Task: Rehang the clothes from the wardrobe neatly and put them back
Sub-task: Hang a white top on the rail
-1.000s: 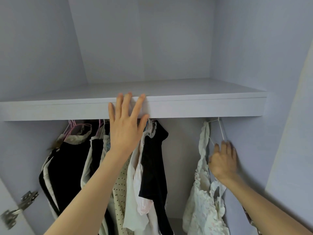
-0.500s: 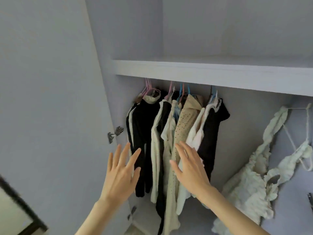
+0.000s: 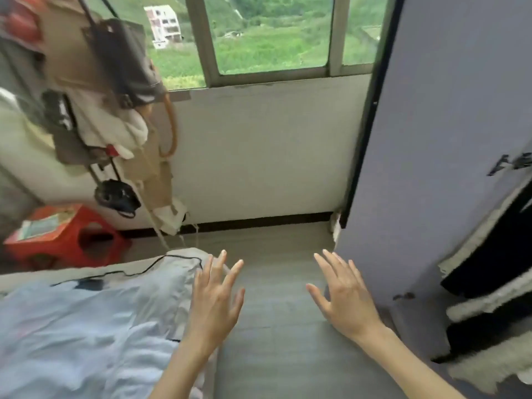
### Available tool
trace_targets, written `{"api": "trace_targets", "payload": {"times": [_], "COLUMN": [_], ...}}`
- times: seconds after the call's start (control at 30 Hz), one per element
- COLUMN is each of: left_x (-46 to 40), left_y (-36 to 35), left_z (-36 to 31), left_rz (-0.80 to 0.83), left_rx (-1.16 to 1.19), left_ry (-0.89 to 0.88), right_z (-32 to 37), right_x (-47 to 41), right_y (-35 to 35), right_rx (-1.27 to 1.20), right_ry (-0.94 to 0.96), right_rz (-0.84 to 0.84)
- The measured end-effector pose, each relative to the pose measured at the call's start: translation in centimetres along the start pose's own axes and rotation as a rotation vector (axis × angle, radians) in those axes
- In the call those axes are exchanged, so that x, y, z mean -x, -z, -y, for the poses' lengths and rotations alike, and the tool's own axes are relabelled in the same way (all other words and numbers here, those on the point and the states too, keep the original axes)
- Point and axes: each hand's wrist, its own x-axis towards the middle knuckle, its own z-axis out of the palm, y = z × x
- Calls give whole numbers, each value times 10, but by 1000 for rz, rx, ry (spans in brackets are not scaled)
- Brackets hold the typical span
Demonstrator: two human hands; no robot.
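My left hand [image 3: 214, 300] and my right hand [image 3: 342, 298] are both held out in front of me with fingers spread, holding nothing. They hover above the grey floor [image 3: 276, 283], the left one at the edge of the bed. The open lilac wardrobe door [image 3: 431, 139] stands at the right. Past its edge, black and white hanging clothes [image 3: 489, 269] show at the far right. The wardrobe's rail and shelf are out of view.
A bed with a pale blue sheet [image 3: 86, 326] and a black cable fills the lower left. A red plastic stool [image 3: 63, 234] stands by the wall. Bags and garments [image 3: 109, 96] hang at the upper left beside a window [image 3: 273, 33].
The view has swung left and down, away from the wardrobe interior toward the bed, floor and window. Both hands have left the hanging clothes and are held over the floor.
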Motion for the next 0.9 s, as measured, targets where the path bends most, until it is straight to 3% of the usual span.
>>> {"api": "trace_targets", "payload": {"times": [0.27, 0.43, 0.57, 0.9], "left_x": [120, 186, 216, 288], "left_y": [43, 42, 43, 39], "left_z": [105, 115, 109, 155], "left_rz": [-15, -58, -169, -176], "left_rx": [-78, -68, 77, 135], "left_ry": [593, 894, 1246, 1582], "right_z": [144, 205, 250, 364], "right_x": [-38, -55, -59, -51], "right_y": [-84, -127, -163, -257], "right_rx": [-133, -107, -143, -111], "right_ry": [480, 764, 937, 1183], "right_rz": [204, 385, 469, 763]}}
